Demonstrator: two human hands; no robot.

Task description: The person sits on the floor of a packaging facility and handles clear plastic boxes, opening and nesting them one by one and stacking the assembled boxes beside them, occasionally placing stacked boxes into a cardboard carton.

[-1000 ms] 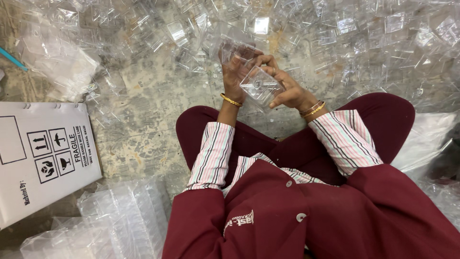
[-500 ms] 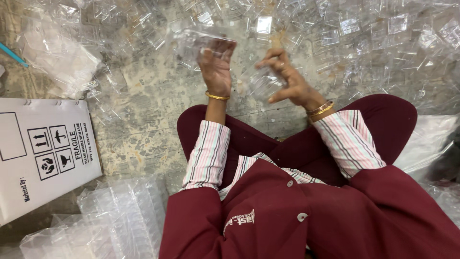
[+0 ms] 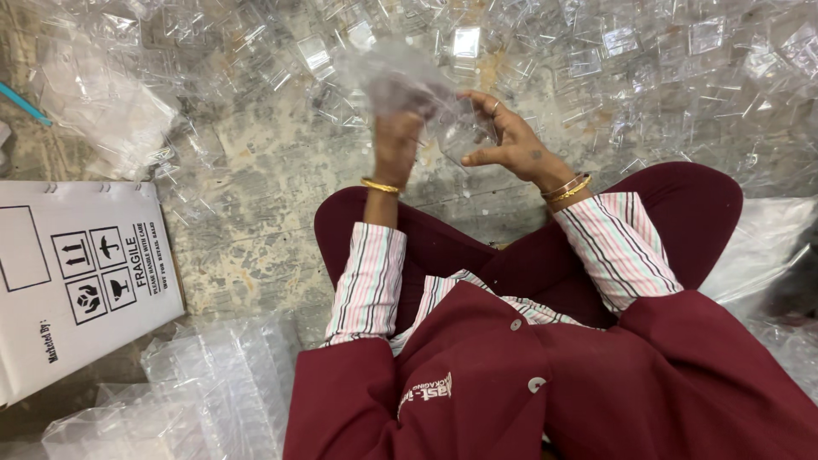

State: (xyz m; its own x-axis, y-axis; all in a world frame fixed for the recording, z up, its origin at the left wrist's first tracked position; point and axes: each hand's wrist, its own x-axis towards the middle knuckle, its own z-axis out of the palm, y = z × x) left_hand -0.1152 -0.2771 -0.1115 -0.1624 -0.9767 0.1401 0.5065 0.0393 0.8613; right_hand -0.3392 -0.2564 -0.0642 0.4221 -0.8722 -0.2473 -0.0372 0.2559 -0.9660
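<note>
I sit cross-legged on a concrete floor. My left hand (image 3: 397, 140) is raised and grips a crumpled clear plastic bag (image 3: 394, 72), which is blurred. My right hand (image 3: 514, 143) is just to its right, fingers curled around a small clear plastic container (image 3: 464, 136). The bag's edge reaches down to the container between the two hands. Gold bangles sit on both wrists, below striped cuffs and maroon sleeves.
Several clear plastic containers (image 3: 613, 60) litter the floor ahead and to the right. A white cardboard box (image 3: 77, 281) lies at left. Stacked clear trays (image 3: 204, 383) sit at lower left, and plastic sheeting (image 3: 758, 247) at right.
Both hands were together on the clear container. My left hand then pulled away and up with the clear plastic, and now the hands are closer together again, farther from my body.
</note>
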